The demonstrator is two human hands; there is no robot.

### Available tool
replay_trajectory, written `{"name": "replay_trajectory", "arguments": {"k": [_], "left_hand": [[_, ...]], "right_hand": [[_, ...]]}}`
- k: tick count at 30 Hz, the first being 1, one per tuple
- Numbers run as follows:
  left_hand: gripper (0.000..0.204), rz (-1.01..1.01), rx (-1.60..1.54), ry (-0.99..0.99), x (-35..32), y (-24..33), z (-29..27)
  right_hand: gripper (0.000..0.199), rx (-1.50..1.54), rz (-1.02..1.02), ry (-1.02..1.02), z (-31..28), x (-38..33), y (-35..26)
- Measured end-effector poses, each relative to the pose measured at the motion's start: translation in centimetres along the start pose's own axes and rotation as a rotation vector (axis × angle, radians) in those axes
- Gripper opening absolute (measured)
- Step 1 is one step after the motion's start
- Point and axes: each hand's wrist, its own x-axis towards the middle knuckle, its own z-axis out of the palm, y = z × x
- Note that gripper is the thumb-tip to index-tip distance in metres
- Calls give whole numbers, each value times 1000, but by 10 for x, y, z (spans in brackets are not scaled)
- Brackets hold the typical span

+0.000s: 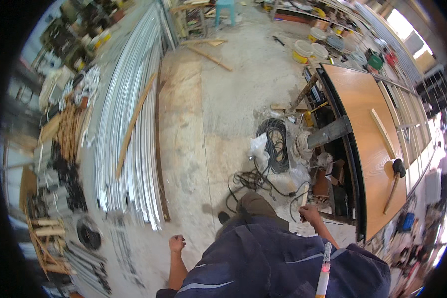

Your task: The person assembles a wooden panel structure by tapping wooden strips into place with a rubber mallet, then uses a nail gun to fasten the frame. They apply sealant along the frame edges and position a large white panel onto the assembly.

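from here, the right hand (310,213) curls by the near end of a pale wooden strip (305,194) beside the wood-topped bench (355,97); whether it grips, i can't tell. the left hand (177,243), half-bent, hangs near silvery metal channels (115,129), its closure unclear.

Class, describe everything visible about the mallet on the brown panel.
The mallet has a rounded black head, apparently rubber, and a slender brown, seemingly wooden handle. It lies on the brown panel near its right edge, handle toward the picture's bottom. A pale wooden strip ends beside the head; whether they touch is unclear.
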Motion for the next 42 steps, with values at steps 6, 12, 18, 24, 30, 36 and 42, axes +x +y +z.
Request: {"name": "replay_trajectory", "arguments": {"k": [6,12,18,24,30,36,42], "left_hand": [[29,293,-103,-25,156,306,-14],[34,294,-72,-181,228,445,72],[35,380,605,-350,303,474,104],[35,508,860,-440,471,576,142],[32,198,384,-534,582,904,274],[30,560,513,-433,653,1226,393],[32,696,423,-507,538,1364,576]], "right_hand": [[27,54,207,-54,63,61,-29],[23,-117,-5,7,88,222,-134],[26,300,-62,64,36,287,-429],[28,430,-176,227,11,387,-598],[43,240,-146,271,1,445,-645],[42,442,-97,336,-66,477,-736],[38,299,-234,549,-185,572,-756]]}}
